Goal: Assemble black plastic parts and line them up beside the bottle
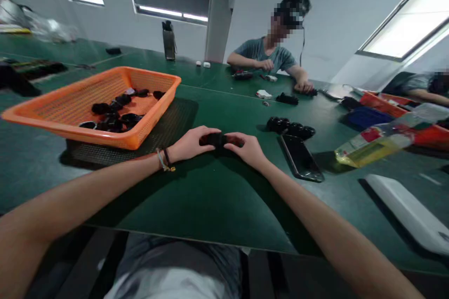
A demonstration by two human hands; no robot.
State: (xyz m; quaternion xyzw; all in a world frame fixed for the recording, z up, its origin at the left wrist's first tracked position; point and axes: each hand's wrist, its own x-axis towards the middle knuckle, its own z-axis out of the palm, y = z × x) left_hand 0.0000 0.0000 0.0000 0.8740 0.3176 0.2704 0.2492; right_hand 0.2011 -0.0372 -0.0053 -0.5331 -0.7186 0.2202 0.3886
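Observation:
A small black part (pixel 219 140), its exact kind too dark to make out, is held low over the green table (pixel 210 196) in front of me. My left hand (pixel 191 144) grips its left end between thumb and fingers. On the other end, my right hand (pixel 248 150) is closed in the same way. Left of my hands stands an orange plastic basket (pixel 154 119) with several black parts (pixel 115 114) inside. To the right, a row of round black pieces (pixel 289 127) lies just behind a dark phone (pixel 301 159).
A tilted clear bottle with yellow liquid (pixel 372 145) and a white oblong case (pixel 407 212) are at the right. Farther right sit orange baskets (pixel 386 104). Across the table, a co-worker (pixel 270 51) handles small parts. A dark upright bottle (pixel 169 42) stands at the back.

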